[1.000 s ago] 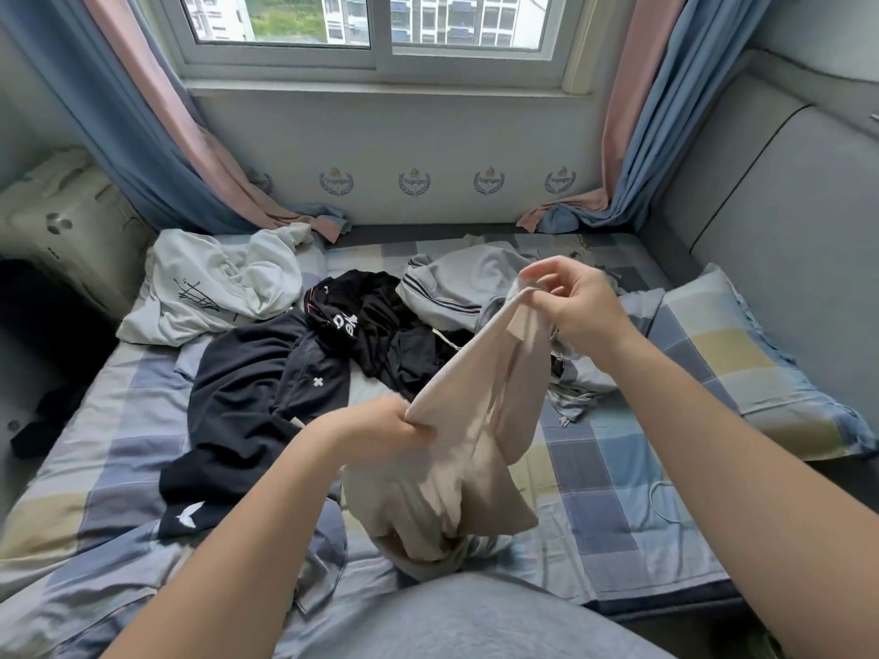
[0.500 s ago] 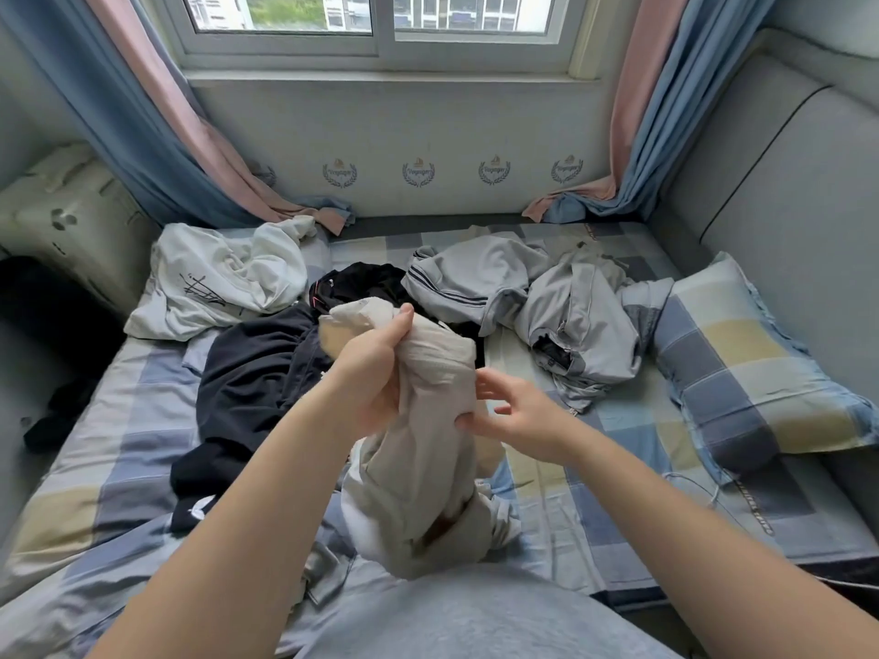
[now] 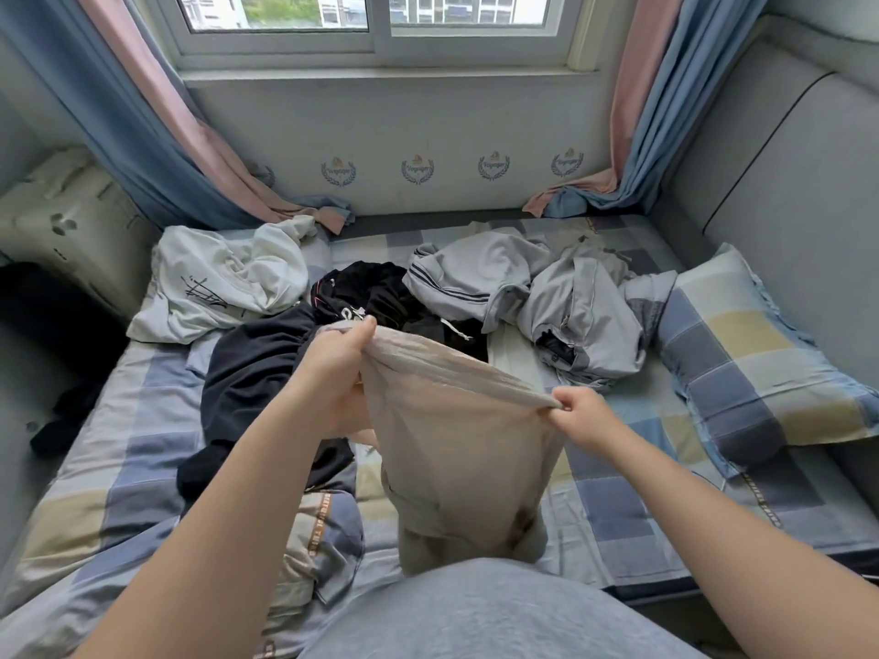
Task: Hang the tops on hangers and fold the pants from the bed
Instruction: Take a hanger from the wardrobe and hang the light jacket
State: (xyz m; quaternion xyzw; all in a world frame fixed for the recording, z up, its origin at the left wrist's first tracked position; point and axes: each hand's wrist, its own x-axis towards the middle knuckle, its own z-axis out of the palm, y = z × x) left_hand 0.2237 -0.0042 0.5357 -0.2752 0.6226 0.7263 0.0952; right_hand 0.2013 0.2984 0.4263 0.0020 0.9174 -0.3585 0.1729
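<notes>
Pants: you hold the beige pants (image 3: 456, 439) up over the bed (image 3: 142, 444), waistband stretched between your hands, legs hanging to the sheet near your body.
Left hand: your left hand (image 3: 333, 368) is clenched on the waistband's left end — the higher end.
Right hand: your right hand (image 3: 578, 413) pinches the other end tight, lower down.
Pile: a dark navy top (image 3: 257, 373) lies just behind the pants; a white top (image 3: 223, 278) lies far left, grey clothes (image 3: 547, 297) to the right — beside the checked pillow (image 3: 742, 354).
</notes>
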